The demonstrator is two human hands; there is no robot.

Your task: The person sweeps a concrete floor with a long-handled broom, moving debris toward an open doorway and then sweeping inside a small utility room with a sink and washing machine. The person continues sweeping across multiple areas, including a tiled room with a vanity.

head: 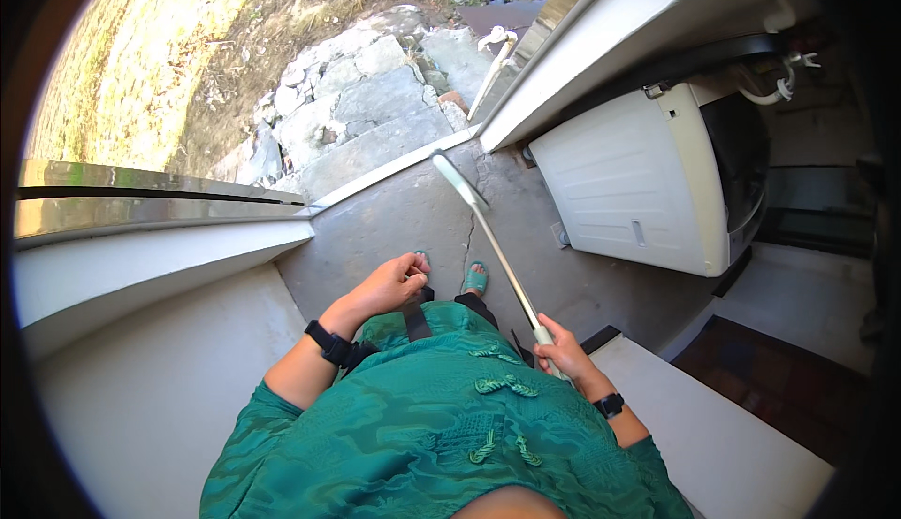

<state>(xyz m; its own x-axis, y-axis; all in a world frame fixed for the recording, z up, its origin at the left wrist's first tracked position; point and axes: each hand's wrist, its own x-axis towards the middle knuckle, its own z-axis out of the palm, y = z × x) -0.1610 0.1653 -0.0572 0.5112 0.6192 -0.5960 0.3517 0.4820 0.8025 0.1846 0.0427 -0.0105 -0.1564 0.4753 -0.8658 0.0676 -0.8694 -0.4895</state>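
Observation:
My right hand (563, 353) is closed around the pale grip of a long-handled floor tool (508, 262), a broom or squeegee. Its thin metal pole slants up and left to a pale head (456, 177) with a dark edge, on the grey concrete floor (373, 230) near the doorway. Over my lap, my left hand (391, 283) has its fingers curled in, with nothing visible in them; its palm side is hidden. Beneath and beside it is a dark strap (416, 320). My feet in green slippers (476, 276) stand on the floor below.
A white washing machine (626, 181) stands at the right. Ahead, a raised metal door sill (394, 173) borders cracked concrete slabs (387, 97) outside. A pale pipe (491, 79) rises beside the door frame. White walls (176, 329) flank me; a crack runs through the floor.

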